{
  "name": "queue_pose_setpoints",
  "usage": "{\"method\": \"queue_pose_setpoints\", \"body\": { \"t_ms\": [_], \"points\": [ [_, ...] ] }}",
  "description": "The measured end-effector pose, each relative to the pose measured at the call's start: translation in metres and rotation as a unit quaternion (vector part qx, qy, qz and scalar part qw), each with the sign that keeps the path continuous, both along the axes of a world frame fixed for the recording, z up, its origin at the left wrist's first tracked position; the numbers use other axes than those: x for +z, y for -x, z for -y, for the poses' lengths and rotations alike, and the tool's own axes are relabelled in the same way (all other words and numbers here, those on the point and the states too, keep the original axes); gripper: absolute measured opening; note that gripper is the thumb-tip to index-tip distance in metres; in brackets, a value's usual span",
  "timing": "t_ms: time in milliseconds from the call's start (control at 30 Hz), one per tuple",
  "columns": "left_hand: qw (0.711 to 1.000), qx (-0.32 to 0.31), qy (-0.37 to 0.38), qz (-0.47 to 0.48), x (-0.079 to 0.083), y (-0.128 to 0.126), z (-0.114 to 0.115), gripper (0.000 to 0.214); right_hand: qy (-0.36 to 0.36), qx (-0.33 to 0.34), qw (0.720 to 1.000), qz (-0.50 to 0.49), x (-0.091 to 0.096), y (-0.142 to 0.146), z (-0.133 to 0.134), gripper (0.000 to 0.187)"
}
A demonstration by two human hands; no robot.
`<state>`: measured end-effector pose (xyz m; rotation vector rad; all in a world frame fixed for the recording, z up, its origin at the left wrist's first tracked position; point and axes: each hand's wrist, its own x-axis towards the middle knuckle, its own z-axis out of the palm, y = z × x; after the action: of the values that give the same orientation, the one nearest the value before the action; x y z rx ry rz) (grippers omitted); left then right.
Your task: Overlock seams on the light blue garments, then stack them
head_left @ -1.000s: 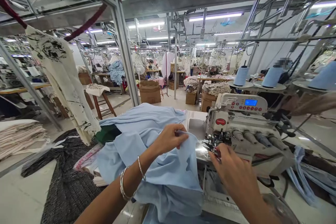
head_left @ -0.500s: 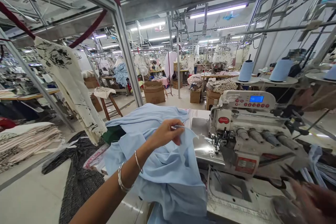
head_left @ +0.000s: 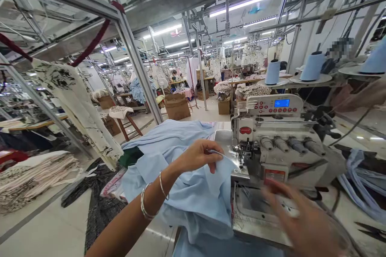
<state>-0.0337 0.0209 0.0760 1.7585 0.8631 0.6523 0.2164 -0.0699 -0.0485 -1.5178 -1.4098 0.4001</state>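
My left hand (head_left: 200, 156) pinches the upper edge of a light blue fabric piece (head_left: 218, 180) between thumb and fingers, just left of the needle area. The rest of the blue fabric lies bunched beneath that hand and hangs over the front edge. My right hand (head_left: 304, 221) is in front of the overlock sewing machine (head_left: 280, 140), blurred by motion. Its thumb and fingers look apart, and I see nothing between them. The machine's presser foot (head_left: 241, 154) is close to the right of the held fabric.
Light blue thread cones (head_left: 313, 66) stand behind the machine. Blue fabric strips (head_left: 358, 180) and dark scissors (head_left: 372, 231) lie at the right. A printed cream garment (head_left: 78, 104) hangs at the left, above stacked fabric pieces (head_left: 39, 176). A metal post (head_left: 138, 64) rises behind the table.
My right hand has come in from the lower right to the front of the machine. My left hand has moved the blue fabric edge slightly right, closer to the presser foot. The view has shifted right.
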Motion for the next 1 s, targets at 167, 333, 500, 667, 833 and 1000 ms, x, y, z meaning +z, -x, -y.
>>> {"method": "queue_pose_setpoints", "body": {
  "t_ms": [167, 333, 500, 667, 833, 1000],
  "points": [
    [0.995, 0.061, -0.083, 0.011, -0.010, 0.003, 0.018, 0.025, 0.057, 0.257, 0.913, -0.312, 0.022, 0.099, -0.025, 0.043],
    [0.920, 0.262, -0.287, 0.035, -0.063, 0.006, 0.064, 0.065, 0.040, 0.234, 0.902, -0.360, 0.025, 0.116, -0.035, 0.035],
    [0.859, 0.316, -0.399, -0.050, -0.116, -0.002, 0.080, 0.065, 0.022, 0.237, 0.912, -0.335, 0.024, 0.118, -0.033, 0.028],
    [0.882, 0.308, -0.357, -0.014, -0.103, 0.012, 0.065, 0.035, 0.002, 0.209, 0.941, -0.268, 0.029, 0.109, -0.033, 0.019],
    [0.942, 0.242, -0.185, 0.142, -0.068, 0.045, 0.059, 0.012, 0.094, 0.288, 0.936, -0.177, 0.031, 0.099, -0.033, 0.031],
    [0.949, 0.240, 0.045, 0.200, -0.057, 0.061, 0.053, 0.038, 0.192, 0.412, 0.872, -0.181, 0.036, 0.108, -0.028, 0.036]
  ]
}}
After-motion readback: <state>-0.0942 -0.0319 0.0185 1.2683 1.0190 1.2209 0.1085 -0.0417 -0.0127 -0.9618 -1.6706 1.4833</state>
